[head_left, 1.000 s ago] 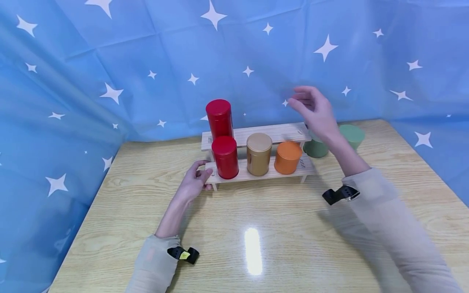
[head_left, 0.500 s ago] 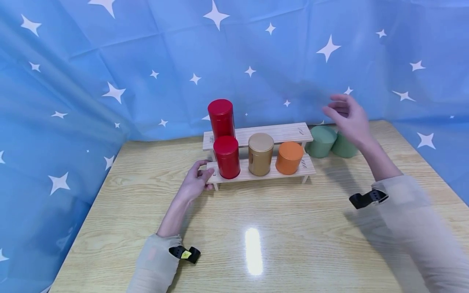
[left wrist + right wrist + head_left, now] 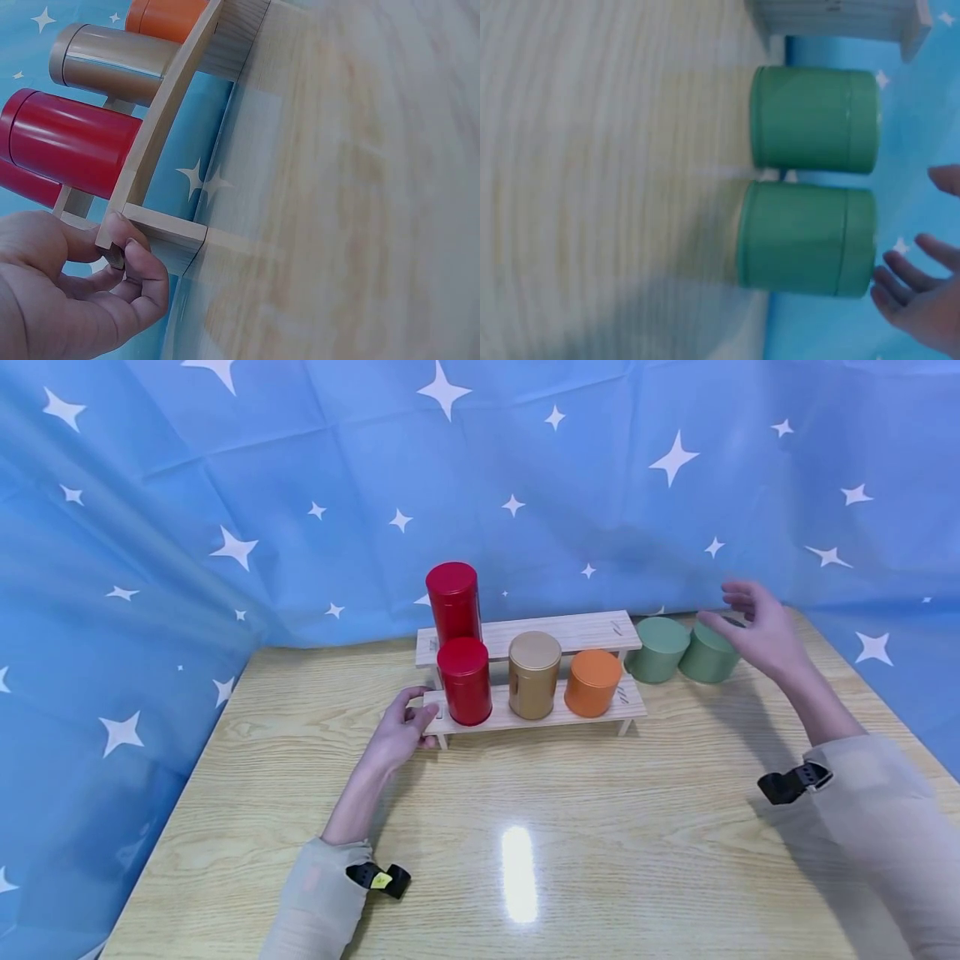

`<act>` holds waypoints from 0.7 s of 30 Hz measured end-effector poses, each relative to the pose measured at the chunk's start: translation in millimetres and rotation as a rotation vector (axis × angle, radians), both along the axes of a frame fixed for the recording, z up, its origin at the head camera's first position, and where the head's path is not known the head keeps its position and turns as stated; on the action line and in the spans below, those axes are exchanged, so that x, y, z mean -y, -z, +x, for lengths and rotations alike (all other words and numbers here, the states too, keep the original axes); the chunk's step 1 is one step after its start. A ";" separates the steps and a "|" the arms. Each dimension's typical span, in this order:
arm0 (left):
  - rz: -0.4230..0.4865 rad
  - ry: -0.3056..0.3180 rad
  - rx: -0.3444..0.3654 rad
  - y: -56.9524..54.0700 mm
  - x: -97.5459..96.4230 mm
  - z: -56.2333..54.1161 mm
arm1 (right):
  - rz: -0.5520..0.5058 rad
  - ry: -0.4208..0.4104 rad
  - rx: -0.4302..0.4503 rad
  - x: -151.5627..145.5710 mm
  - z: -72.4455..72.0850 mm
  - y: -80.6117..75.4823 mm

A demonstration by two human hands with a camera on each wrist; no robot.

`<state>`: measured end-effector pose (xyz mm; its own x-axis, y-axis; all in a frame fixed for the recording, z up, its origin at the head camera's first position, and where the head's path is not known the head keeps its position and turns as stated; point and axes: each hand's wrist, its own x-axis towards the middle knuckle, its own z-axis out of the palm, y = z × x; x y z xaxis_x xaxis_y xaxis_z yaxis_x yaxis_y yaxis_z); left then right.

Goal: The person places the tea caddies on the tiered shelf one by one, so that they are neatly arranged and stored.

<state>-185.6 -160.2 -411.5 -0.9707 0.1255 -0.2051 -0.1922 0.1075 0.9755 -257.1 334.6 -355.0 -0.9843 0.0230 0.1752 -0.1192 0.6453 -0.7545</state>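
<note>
At nine o'clock on the wooden rack (image 3: 558, 632), the left grip (image 3: 397, 729) pinches the lower step (image 3: 501, 717); past three o'clock, the right grip (image 3: 761, 631) holds nothing.
Thumb and fingers of the left grip curl round the step's end. Upright along it stand a red canister (image 3: 465, 685), a gold canister (image 3: 533, 681) and an orange canister (image 3: 591, 687), the orange farthest toward three o'clock. At the rack's ten o'clock, a tall red canister (image 3: 453, 599) stands on the upper step (image 3: 592, 628). Beyond three o'clock, an inner green canister (image 3: 657, 653) and an outer green canister (image 3: 705, 658) stand upright on the desk (image 3: 600, 827), just beside each other. The right grip, fingers loosely bent and thumb apart, hovers by the outer one's lid; contact cannot be told. Starry blue cloth (image 3: 525, 452) hangs at twelve o'clock.
</note>
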 end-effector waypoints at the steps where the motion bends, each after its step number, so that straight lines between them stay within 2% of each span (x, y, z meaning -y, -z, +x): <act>1: 0.000 -0.001 0.000 -0.2 -0.1 0.1 | 0.015 -0.004 0.012 -2.5 0.3 1.6; 8: 0.001 -0.005 0.004 -0.9 -0.3 0.4 | 0.112 -0.059 0.122 -18.9 -1.2 15.9; 13: -0.003 -0.001 0.000 -0.6 -0.1 0.1 | 0.193 -0.092 0.146 -26.2 -4.5 26.9; 21: -0.011 -0.013 0.009 -1.8 -1.4 0.2 | 0.173 -0.052 0.150 -26.3 -3.5 29.3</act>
<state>-185.4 -158.9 -409.7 -0.9703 0.1104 -0.2151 -0.2024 0.1155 0.9725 -260.6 360.9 -384.3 -0.9986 -0.0461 0.0242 -0.0508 0.7624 -0.6451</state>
